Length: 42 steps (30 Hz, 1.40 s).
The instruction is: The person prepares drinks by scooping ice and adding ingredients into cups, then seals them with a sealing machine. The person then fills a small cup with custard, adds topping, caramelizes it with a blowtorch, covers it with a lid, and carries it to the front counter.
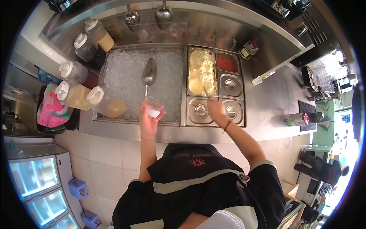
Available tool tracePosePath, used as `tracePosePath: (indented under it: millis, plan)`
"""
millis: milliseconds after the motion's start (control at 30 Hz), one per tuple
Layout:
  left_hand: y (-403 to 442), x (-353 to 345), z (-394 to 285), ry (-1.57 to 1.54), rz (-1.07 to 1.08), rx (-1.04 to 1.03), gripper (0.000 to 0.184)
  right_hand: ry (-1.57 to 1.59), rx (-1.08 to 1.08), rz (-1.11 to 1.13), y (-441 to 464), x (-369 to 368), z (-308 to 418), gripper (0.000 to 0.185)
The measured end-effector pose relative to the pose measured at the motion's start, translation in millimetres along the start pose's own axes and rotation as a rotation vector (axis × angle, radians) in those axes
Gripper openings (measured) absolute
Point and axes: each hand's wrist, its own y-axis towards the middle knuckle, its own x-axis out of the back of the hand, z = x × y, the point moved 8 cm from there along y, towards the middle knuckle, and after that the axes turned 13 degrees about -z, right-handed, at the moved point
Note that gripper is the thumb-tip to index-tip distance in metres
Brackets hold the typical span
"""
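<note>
My left hand (149,124) holds a small clear cup (153,110), its fingers wrapped around the sides. Something white shows at the cup's lower part; whether it is a label or contents I cannot tell. The hand is over the front edge of the ice bin. My right hand (216,108) is closed on a thin utensil, probably a spoon (206,91), whose far end dips into the front of a metal pan of pale yellow cream (202,70). Just below that hand are a lidded pan (198,114) and another lidded pan (233,116).
Crushed ice (122,72) fills a wide bin, with a metal scoop (150,72) lying in it. Several white-lidded bottles (78,98) line the left side. A pan of red topping (225,63) sits behind a lidded pan (230,84). Farther right, a carton (297,119) stands on the steel counter (267,103).
</note>
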Motion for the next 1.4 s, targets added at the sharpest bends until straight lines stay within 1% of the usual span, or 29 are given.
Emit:
tracePosePath:
  millis: [33, 100, 167, 233, 300, 367, 400, 467, 500, 567, 600, 667, 700, 733, 767, 800, 833, 867, 933, 967, 1033, 1100, 1133, 1167, 1233, 1333, 1367, 1400]
  plan:
    - [-2, -2, 0, 0.047, -0.015, -0.029, 0.047, 0.001, -0.002, 0.002, -9, 3, 1, 0.011]
    - [1, -4, -3, 0.092, -0.025, -0.063, 0.048, -0.014, 0.161, 0.103, -18, 5, 10, 0.012]
    - [2, -1, -1, 0.157, -0.036, -0.084, 0.048, 0.032, 0.175, 0.133, 16, 21, -26, 0.012]
    - [2, -3, 1, 0.140, -0.037, -0.076, 0.048, 0.077, 0.186, 0.160, 26, 21, -32, 0.013]
    - [5, -5, 2, 0.123, -0.035, -0.070, 0.049, -0.021, 0.119, 0.068, 25, 7, -17, 0.012]
    - [5, -9, 8, 0.079, 0.036, -0.059, 0.051, 0.001, 0.135, -0.104, -13, -14, 19, 0.009]
    - [5, -10, 8, 0.079, 0.038, -0.061, 0.051, 0.001, 0.134, -0.107, -11, -10, 14, 0.009]
    - [5, -11, 8, 0.115, 0.029, -0.085, 0.054, 0.004, 0.172, 0.100, -4, 4, -10, 0.009]
    - [4, -9, 10, 0.115, 0.023, -0.078, 0.054, 0.057, 0.204, 0.078, 12, 29, -27, 0.009]
    - [6, -11, 9, 0.122, 0.031, -0.078, 0.056, 0.050, 0.172, 0.104, 25, 45, -46, 0.013]
    - [7, -12, 9, 0.122, 0.032, -0.080, 0.056, 0.050, 0.172, 0.102, 24, 55, -43, 0.013]
    - [6, -12, 9, 0.156, 0.007, -0.104, 0.056, -0.052, 0.105, 0.033, 11, 82, -33, 0.021]
    - [6, -12, 9, 0.156, 0.004, -0.105, 0.056, -0.098, 0.067, 0.153, 3, 89, -22, 0.030]
    - [5, -12, 9, 0.105, 0.003, -0.072, 0.055, -0.097, 0.069, 0.155, -2, 70, -20, 0.030]
    - [4, -13, 11, 0.054, 0.003, -0.038, 0.054, -0.070, 0.133, 0.156, -10, 34, -13, 0.026]
    - [4, -14, 11, 0.054, 0.002, -0.036, 0.054, -0.044, 0.195, 0.155, -15, 16, -7, 0.023]
    - [4, -17, 14, 0.062, 0.017, -0.017, 0.050, -0.022, 0.194, 0.196, 1, 19, -6, 0.015]
    - [4, -19, 15, 0.072, 0.032, 0.001, 0.047, -0.022, 0.194, 0.196, 18, 18, -15, 0.015]
    - [6, -19, 16, 0.073, 0.040, -0.002, 0.047, 0.060, 0.168, 0.112, 46, 26, -31, 0.010]
    - [7, -19, 16, 0.072, 0.046, -0.001, 0.047, 0.061, 0.167, 0.112, 43, 22, -27, 0.010]
    - [6, -17, 13, 0.073, 0.016, -0.019, 0.047, 0.018, 0.058, 0.087, 30, 17, -14, 0.010]
    - [7, -15, 12, 0.070, -0.015, -0.037, 0.047, -0.011, 0.089, 0.084, -9, -2, 12, 0.010]
    - [7, -13, 13, 0.067, -0.016, -0.040, 0.047, -0.036, 0.121, 0.079, -19, 1, 23, 0.009]
    - [8, -12, 13, 0.063, -0.015, -0.047, 0.047, -0.036, 0.121, 0.079, -15, 5, 13, 0.009]
    - [7, -10, 14, 0.076, -0.015, -0.048, 0.048, 0.019, 0.122, 0.155, 5, 35, -11, 0.009]
    - [10, -9, 22, 0.070, 0.003, -0.037, 0.047, 0.110, 0.094, 0.141, 25, 33, -18, 0.010]
    - [12, -10, 25, 0.051, 0.017, -0.023, 0.047, 0.177, 0.010, 0.105, 19, 6, -11, 0.011]
    - [11, -14, 26, 0.052, 0.020, -0.021, 0.047, 0.175, 0.007, 0.104, 9, 7, 3, 0.011]
